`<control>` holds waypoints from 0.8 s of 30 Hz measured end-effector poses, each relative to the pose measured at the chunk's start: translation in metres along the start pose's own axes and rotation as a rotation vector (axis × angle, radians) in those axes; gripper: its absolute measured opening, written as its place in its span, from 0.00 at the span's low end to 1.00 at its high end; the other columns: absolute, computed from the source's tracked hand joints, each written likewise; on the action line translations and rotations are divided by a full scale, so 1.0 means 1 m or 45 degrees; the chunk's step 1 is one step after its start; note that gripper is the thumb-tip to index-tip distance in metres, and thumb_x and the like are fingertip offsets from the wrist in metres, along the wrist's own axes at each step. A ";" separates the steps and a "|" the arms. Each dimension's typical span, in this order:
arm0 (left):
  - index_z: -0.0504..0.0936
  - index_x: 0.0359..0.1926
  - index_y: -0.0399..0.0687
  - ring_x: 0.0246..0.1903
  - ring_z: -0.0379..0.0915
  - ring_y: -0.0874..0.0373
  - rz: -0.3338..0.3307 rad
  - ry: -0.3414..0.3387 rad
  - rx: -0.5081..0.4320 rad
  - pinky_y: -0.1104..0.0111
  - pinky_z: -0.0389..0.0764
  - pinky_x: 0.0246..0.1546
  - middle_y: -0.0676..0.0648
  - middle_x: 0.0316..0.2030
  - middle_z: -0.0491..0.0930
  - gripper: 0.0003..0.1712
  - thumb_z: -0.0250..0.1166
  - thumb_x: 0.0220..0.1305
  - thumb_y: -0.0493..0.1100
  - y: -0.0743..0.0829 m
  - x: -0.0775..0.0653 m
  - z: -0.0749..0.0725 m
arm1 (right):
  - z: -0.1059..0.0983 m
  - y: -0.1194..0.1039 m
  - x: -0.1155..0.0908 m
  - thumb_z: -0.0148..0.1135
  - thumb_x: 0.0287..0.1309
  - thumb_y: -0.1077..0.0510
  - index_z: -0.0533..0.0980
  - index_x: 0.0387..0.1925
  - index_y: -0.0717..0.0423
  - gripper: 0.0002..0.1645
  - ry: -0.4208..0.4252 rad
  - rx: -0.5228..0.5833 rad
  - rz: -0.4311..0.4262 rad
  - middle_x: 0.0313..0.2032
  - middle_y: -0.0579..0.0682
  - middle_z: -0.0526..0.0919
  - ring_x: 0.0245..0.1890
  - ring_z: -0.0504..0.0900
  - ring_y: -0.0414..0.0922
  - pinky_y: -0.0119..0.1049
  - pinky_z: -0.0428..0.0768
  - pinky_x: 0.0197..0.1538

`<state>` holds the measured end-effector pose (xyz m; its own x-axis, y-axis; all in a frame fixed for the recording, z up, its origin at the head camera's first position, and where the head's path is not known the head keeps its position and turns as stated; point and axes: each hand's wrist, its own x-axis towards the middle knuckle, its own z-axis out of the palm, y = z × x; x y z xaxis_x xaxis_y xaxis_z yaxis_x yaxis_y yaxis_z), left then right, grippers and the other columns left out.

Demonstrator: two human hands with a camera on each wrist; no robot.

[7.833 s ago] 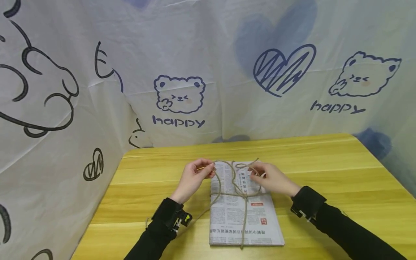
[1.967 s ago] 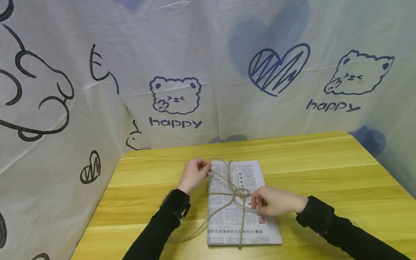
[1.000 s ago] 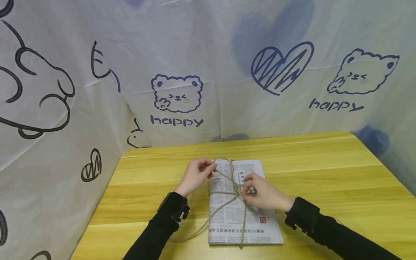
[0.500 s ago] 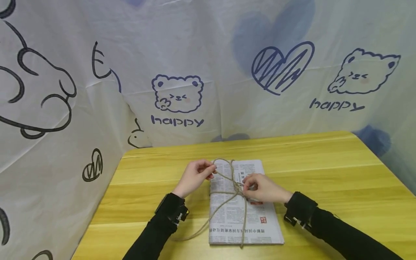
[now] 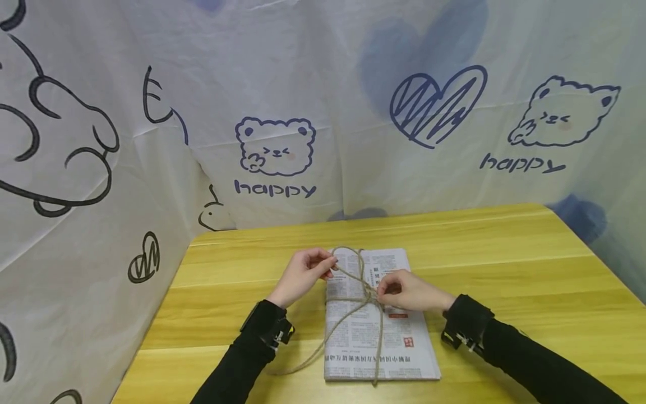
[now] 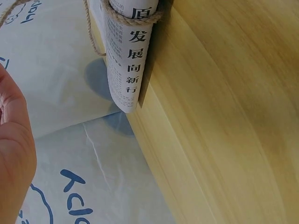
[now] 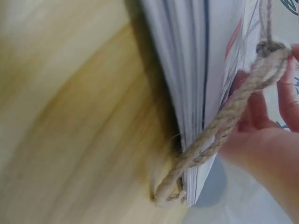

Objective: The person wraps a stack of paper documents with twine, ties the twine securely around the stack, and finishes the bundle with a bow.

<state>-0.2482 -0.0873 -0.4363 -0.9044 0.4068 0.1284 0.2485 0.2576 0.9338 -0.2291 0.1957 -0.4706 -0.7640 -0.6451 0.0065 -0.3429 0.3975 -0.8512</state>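
A folded stack of newspapers lies on the table, with tan jute twine crossing over its top. At the upper left of the stack, my left hand pinches a strand that runs down to the knot; a loop of twine arcs above the fingers. My right hand is just right of the knot, thumb and fingertips pinching the twine there. In the right wrist view, twine spans the paper edges to the knot by the fingers. Only part of the left hand shows in its wrist view.
The yellow wood-grain table extends around the stack. A loose twine tail trails off the stack's left side toward the left sleeve. A printed cloth hangs behind the table and along its sides.
My right hand has gone from the stack's upper right, then its right side, to the knot. The loop it held earlier no longer shows there. My left hand stays about where it was.
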 end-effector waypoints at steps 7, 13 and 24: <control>0.82 0.46 0.31 0.33 0.83 0.51 0.001 -0.019 -0.006 0.55 0.86 0.43 0.29 0.41 0.83 0.13 0.60 0.74 0.40 -0.003 -0.004 -0.002 | 0.000 0.006 0.000 0.63 0.65 0.62 0.82 0.36 0.63 0.06 0.159 -0.014 0.004 0.31 0.54 0.83 0.27 0.75 0.34 0.27 0.75 0.35; 0.82 0.47 0.30 0.36 0.82 0.39 -0.006 -0.057 0.012 0.51 0.85 0.43 0.29 0.42 0.84 0.14 0.59 0.74 0.40 -0.006 -0.008 -0.002 | 0.001 0.006 -0.001 0.65 0.64 0.63 0.79 0.39 0.61 0.04 0.265 -0.081 -0.021 0.31 0.51 0.82 0.26 0.75 0.34 0.29 0.75 0.33; 0.84 0.44 0.38 0.34 0.82 0.41 -0.004 -0.156 0.049 0.55 0.85 0.42 0.29 0.38 0.83 0.11 0.60 0.74 0.42 -0.001 -0.018 0.006 | 0.001 0.003 0.005 0.60 0.59 0.71 0.74 0.35 0.64 0.03 0.221 0.113 0.076 0.35 0.63 0.85 0.29 0.81 0.36 0.28 0.80 0.34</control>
<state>-0.2301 -0.0899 -0.4419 -0.8566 0.5095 0.0818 0.2612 0.2915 0.9202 -0.2330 0.1927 -0.4735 -0.8669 -0.4970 0.0382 -0.2501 0.3675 -0.8958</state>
